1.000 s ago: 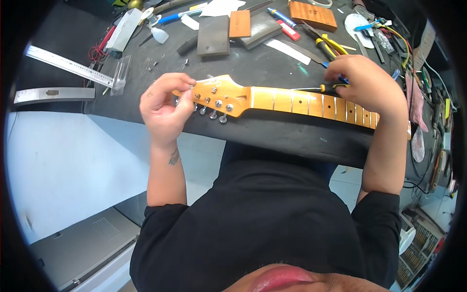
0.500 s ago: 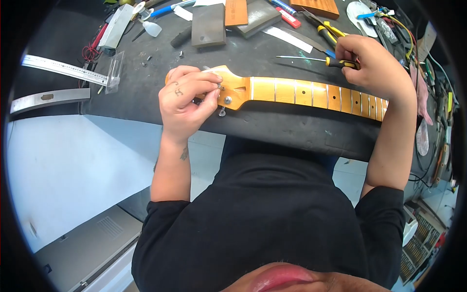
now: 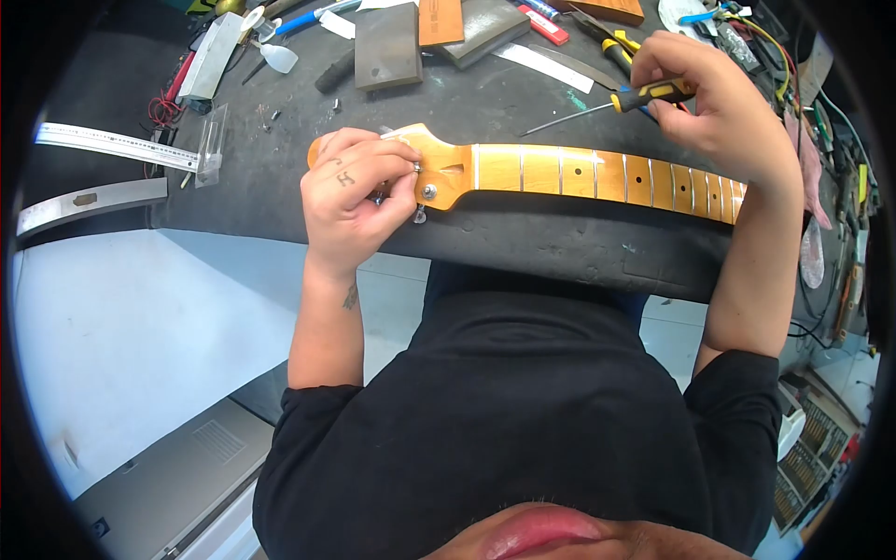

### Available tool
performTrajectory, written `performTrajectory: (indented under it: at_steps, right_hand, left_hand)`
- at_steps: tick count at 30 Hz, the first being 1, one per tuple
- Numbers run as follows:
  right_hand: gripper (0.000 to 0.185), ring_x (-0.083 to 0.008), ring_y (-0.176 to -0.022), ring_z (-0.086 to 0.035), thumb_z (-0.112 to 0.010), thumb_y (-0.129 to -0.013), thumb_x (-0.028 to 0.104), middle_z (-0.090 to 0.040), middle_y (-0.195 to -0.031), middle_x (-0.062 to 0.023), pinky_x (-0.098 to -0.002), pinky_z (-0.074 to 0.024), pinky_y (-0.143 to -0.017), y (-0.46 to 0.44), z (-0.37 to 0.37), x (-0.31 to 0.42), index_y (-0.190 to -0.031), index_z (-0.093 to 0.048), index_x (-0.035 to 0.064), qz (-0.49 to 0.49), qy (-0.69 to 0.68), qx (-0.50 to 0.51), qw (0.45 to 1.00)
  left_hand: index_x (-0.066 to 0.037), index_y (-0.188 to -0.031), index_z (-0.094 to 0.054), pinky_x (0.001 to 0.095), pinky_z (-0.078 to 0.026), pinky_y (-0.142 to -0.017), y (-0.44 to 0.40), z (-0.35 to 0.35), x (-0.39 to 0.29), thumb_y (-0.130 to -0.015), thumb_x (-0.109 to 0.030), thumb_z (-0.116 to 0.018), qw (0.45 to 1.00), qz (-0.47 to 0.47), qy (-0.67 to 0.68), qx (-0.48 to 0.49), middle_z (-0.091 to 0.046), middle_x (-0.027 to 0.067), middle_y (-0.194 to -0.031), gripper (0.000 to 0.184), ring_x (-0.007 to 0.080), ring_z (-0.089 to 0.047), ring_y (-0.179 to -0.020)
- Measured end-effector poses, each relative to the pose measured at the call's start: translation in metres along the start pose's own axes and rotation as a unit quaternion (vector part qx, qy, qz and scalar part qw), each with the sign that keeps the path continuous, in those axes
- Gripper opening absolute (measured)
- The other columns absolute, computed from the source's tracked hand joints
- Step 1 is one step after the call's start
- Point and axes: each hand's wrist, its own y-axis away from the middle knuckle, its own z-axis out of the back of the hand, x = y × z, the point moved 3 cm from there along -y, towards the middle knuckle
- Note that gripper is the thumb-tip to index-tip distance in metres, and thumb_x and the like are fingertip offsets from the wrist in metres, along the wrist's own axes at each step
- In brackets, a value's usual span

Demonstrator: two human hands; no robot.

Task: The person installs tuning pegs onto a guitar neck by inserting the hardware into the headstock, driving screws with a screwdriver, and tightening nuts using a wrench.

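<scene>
Now that our right hand (image 3: 714, 101) has swung a black-and-yellow-handled steel screwdriver (image 3: 631, 98), gripped by its handle, away from the glossy amber wooden guitar neck (image 3: 546, 171) on the black counter (image 3: 476, 105), our left hand (image 3: 357, 194) pinches a small silvery headstock fitting (image 3: 416, 168), leaving neither grip free.

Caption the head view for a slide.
Left hand on an amber wooden guitar headstock; right hand holding a black-and-yellow-handled screwdriver above a black workbench.
</scene>
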Motion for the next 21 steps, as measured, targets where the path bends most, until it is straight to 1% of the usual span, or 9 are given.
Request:
performTrajectory:
  at_steps: [1,4,6,9,10,12,15,18,21]
  right_hand:
    - [0.025,-0.0204,-0.101,-0.063,-0.068,-0.089,-0.006,-0.064,-0.111,-0.0107,-0.0361,-0.0527,-0.090,-0.002,0.002,0.002,-0.113,-0.067,-0.0017,0.021,-0.013,-0.002,1.000]
    - [0.014,-0.0148,-0.093,-0.064,-0.070,-0.101,0.001,-0.068,-0.102,-0.0082,-0.0327,-0.0531,-0.081,-0.014,0.007,0.029,-0.114,-0.071,-0.0027,0.125,-0.050,-0.118,0.984]
    - [0.017,-0.0152,-0.084,-0.069,-0.073,-0.094,0.006,-0.072,-0.097,-0.0082,-0.0307,-0.0544,-0.072,-0.029,0.009,0.052,-0.109,-0.073,-0.0028,0.205,-0.045,-0.154,0.965]
    - [0.025,-0.0184,-0.078,-0.070,-0.075,-0.082,0.001,-0.074,-0.095,-0.0090,-0.0319,-0.0552,-0.070,-0.044,0.018,0.096,-0.107,-0.073,-0.0015,0.223,-0.067,-0.147,0.961]
    - [0.024,-0.0199,-0.078,-0.070,-0.075,-0.083,0.002,-0.075,-0.095,-0.0099,-0.0328,-0.0559,-0.070,-0.054,0.018,0.099,-0.106,-0.073,-0.0008,0.262,-0.105,-0.141,0.949]
    - [0.023,-0.0242,-0.076,-0.071,-0.075,-0.083,0.002,-0.074,-0.094,-0.0115,-0.0354,-0.0571,-0.071,-0.067,0.009,0.114,-0.105,-0.071,0.0004,0.320,-0.103,-0.156,0.929]
    - [0.022,-0.0328,-0.075,-0.069,-0.077,-0.083,0.003,-0.068,-0.087,-0.0131,-0.0407,-0.0566,-0.069,-0.075,0.005,0.148,-0.102,-0.066,0.0024,0.310,0.099,-0.123,0.938]
    - [0.024,-0.0354,-0.075,-0.067,-0.077,-0.082,0.003,-0.066,-0.086,-0.0142,-0.0430,-0.0557,-0.070,-0.094,-0.008,0.134,-0.102,-0.064,0.0026,0.296,0.045,-0.095,0.949]
    - [0.025,-0.0372,-0.078,-0.067,-0.076,-0.082,0.002,-0.066,-0.088,-0.0149,-0.0438,-0.0558,-0.071,-0.100,-0.011,0.137,-0.104,-0.063,0.0027,0.272,0.023,-0.077,0.959]
  left_hand:
    - [-0.004,-0.090,-0.080,0.0376,-0.058,-0.086,-0.001,0.000,-0.001,-0.077,0.008,-0.083,1.000,-0.009,-0.008,0.003,-0.086,0.0065,-0.100,0.018,0.0260,-0.073,-0.095]
    - [-0.006,-0.088,-0.080,0.0366,-0.057,-0.083,-0.003,-0.002,-0.003,-0.074,0.007,-0.083,0.999,-0.021,-0.024,-0.002,-0.086,0.0041,-0.098,0.019,0.0250,-0.073,-0.091]
    - [-0.008,-0.085,-0.080,0.0369,-0.055,-0.083,-0.004,-0.004,-0.003,-0.071,0.003,-0.085,1.000,-0.012,-0.022,-0.016,-0.085,0.0012,-0.094,0.019,0.0243,-0.072,-0.085]
    - [-0.008,-0.085,-0.079,0.0373,-0.055,-0.083,-0.002,-0.004,-0.001,-0.071,0.003,-0.085,1.000,0.006,-0.012,-0.014,-0.084,0.0014,-0.094,0.019,0.0243,-0.072,-0.086]
    - [-0.008,-0.085,-0.079,0.0372,-0.055,-0.083,-0.002,-0.004,-0.001,-0.072,0.003,-0.085,1.000,0.008,-0.010,-0.014,-0.084,0.0015,-0.094,0.019,0.0245,-0.072,-0.086]
    - [-0.008,-0.085,-0.078,0.0370,-0.055,-0.083,-0.003,-0.005,-0.001,-0.072,0.002,-0.085,1.000,0.012,-0.005,-0.016,-0.084,0.0017,-0.094,0.019,0.0248,-0.072,-0.086]
    - [-0.009,-0.086,-0.077,0.0371,-0.054,-0.082,-0.002,-0.006,0.000,-0.072,0.002,-0.086,0.999,0.021,0.010,-0.027,-0.083,0.0009,-0.090,0.019,0.0248,-0.072,-0.086]
    - [-0.005,-0.087,-0.078,0.0343,-0.060,-0.072,0.000,-0.003,0.002,-0.074,0.008,-0.084,1.000,0.018,-0.007,-0.006,-0.084,0.0040,-0.095,0.019,0.0233,-0.073,-0.090]
    - [-0.011,-0.087,-0.078,0.0380,-0.053,-0.083,-0.001,-0.004,0.002,-0.073,0.000,-0.087,0.999,0.026,-0.010,-0.021,-0.076,-0.0010,-0.078,0.021,0.0240,-0.073,-0.086]
